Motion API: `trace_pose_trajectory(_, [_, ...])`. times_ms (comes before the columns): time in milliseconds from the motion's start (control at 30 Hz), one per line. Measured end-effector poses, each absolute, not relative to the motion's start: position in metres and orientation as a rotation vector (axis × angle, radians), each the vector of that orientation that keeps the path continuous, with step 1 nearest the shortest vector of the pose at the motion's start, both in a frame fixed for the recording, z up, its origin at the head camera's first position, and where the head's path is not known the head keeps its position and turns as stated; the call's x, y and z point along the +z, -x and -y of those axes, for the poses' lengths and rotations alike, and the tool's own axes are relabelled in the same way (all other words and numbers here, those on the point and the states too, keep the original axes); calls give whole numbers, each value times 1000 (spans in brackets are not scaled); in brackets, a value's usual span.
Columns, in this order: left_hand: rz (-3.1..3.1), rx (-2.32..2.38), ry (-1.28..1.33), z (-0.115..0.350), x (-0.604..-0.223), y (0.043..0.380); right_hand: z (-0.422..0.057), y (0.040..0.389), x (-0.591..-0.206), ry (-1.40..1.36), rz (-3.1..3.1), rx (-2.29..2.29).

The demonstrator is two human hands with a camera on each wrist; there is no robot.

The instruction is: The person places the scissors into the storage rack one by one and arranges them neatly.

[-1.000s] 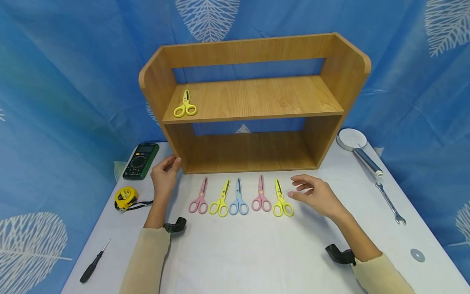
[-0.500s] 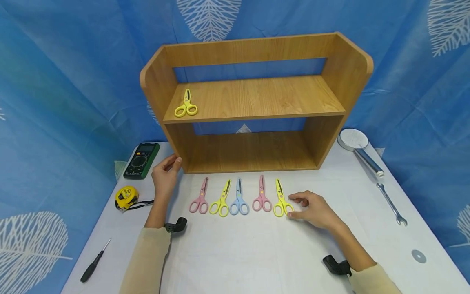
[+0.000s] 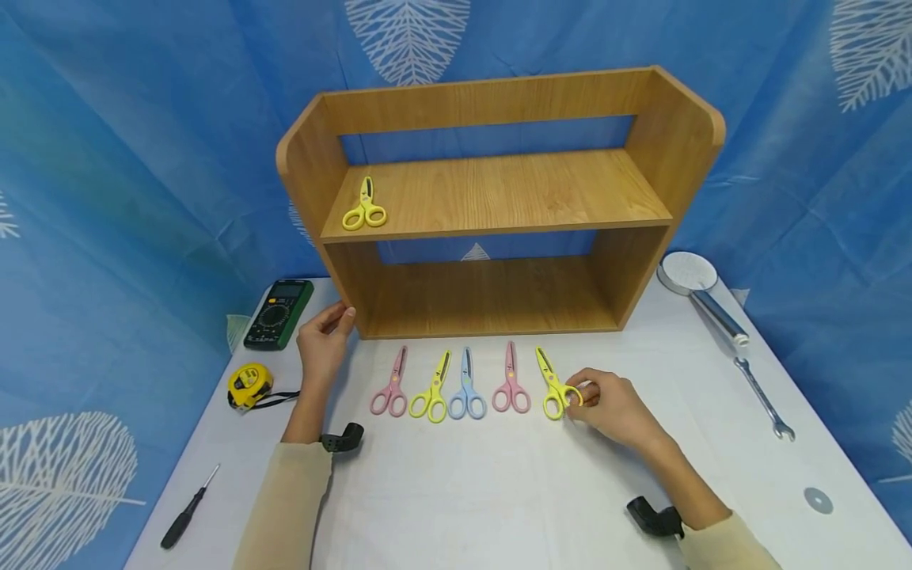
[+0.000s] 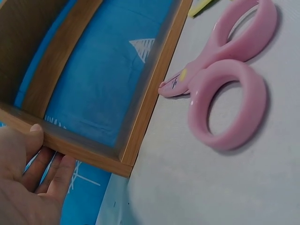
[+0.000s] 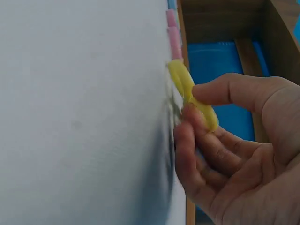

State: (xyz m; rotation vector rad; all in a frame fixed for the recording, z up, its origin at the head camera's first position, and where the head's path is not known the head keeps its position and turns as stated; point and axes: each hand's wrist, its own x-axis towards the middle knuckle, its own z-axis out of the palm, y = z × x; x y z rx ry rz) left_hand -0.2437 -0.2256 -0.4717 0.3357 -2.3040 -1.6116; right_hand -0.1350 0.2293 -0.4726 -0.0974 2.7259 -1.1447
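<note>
My right hand pinches one handle loop of the yellow scissors at the right end of a row on the table; in the right wrist view thumb and fingers close on the yellow handle. Left of it lie pink scissors, blue scissors, another yellow pair and another pink pair. My left hand grips the left side panel of the wooden shelf, thumb inside and fingers outside in the left wrist view. Further yellow scissors lie on its upper board, at left.
Left on the table are a multimeter, a yellow tape measure and a screwdriver. At right lie a shower head, a wrench and a grey disc. Blue curtains surround the table.
My right hand has come down to the rightmost yellow scissors and taken hold of a handle loop; the scissors have turned slightly, handles toward the right. My left hand stays at the shelf.
</note>
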Motion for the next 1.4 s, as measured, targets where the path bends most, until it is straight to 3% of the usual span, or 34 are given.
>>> trace_pose_trajectory(200, [2220, -1804, -317, 231, -473, 244, -232, 137, -440, 155, -2665, -1308])
trace_pose_trajectory(400, [2111, -2009, -306, 233, -477, 244, -223, 140, -383, 302, -2619, -1500])
trace_pose_trajectory(733, [2121, -2085, -308, 242, -479, 249, -167, 186, -287, 490, -2724, -1707])
trace_pose_trajectory(1100, [2100, -2157, -366, 244, -485, 254, -92, 260, -261, 530, -2725, -1741])
trace_pose_trajectory(1400, [2038, -2171, -376, 239, -488, 254, -54, 292, -261, 473, -2679, -1685])
